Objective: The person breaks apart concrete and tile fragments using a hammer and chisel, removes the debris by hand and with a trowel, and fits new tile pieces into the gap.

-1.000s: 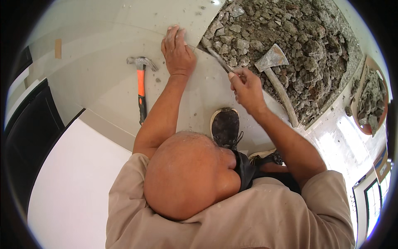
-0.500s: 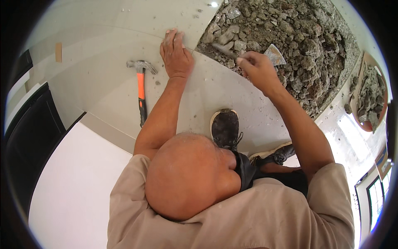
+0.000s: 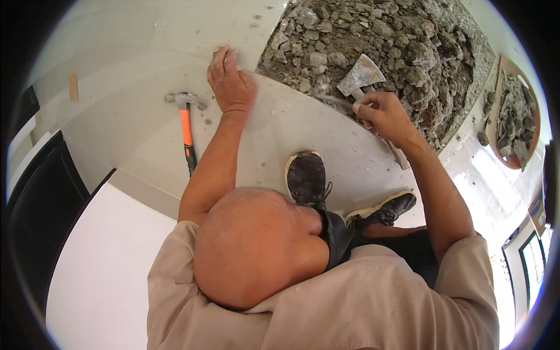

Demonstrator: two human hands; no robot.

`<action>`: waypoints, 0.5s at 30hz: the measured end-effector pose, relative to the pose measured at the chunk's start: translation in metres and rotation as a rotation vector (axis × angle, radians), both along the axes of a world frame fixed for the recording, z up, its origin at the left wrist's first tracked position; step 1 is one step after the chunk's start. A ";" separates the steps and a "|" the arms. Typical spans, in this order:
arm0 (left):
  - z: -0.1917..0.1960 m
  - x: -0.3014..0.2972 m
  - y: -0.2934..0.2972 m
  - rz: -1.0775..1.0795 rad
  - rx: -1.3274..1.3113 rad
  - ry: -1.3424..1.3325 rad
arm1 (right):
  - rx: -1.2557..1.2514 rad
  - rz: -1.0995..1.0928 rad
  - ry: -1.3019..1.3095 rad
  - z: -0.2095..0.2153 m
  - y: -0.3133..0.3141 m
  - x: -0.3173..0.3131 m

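Observation:
My left hand (image 3: 231,81) lies on the pale floor tile (image 3: 274,134), fingers stretched out, close to the edge of the broken-up patch. My right hand (image 3: 382,114) is closed in a pinch on a thin grey tool (image 3: 332,100). Motion blurs that tool, so its exact kind does not show. It reaches left from my fingers along the edge between tile and rubble (image 3: 426,81). A hatchet (image 3: 363,76) with a broad grey, rust-marked blade rests on the rubble; its handle passes beneath my right hand. Left of my left forearm lies a claw hammer (image 3: 186,125) with an orange and black grip.
On the right stands a round pan (image 3: 536,125) heaped with grey chunks. Small crumbs are scattered over the tiles. My dark shoes (image 3: 306,175) are on the floor between my arms. Dark panelled furniture (image 3: 49,216) and a white surface (image 3: 111,251) are at the left.
My right hand has drawn the thin tool back toward me and to the right along the rubble's edge. More of the hatchet shows now. My left hand stays flat on the tile.

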State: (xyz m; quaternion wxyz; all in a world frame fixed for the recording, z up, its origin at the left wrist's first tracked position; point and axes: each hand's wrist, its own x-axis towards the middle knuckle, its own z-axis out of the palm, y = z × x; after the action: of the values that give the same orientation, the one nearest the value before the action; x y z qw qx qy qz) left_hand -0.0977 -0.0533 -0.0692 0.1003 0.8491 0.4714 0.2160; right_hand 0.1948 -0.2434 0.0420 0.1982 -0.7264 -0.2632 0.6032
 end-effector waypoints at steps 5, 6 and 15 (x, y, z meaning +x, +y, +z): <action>-0.005 0.003 0.008 -0.023 0.028 -0.096 | 0.217 -0.243 -0.144 0.015 -0.009 -0.018; 0.008 0.019 -0.004 0.013 -0.152 -0.105 | 0.293 -0.272 -0.258 0.012 -0.014 -0.020; 0.088 0.107 -0.053 0.017 -1.630 -0.949 | 0.561 -0.048 -0.648 0.018 -0.034 -0.040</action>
State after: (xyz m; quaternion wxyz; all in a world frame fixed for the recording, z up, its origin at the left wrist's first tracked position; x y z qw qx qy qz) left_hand 0.0095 -0.1061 0.0190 0.8431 0.3373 0.3934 0.1436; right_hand 0.1547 -0.2770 0.0600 0.3091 -0.8023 -0.4485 0.2440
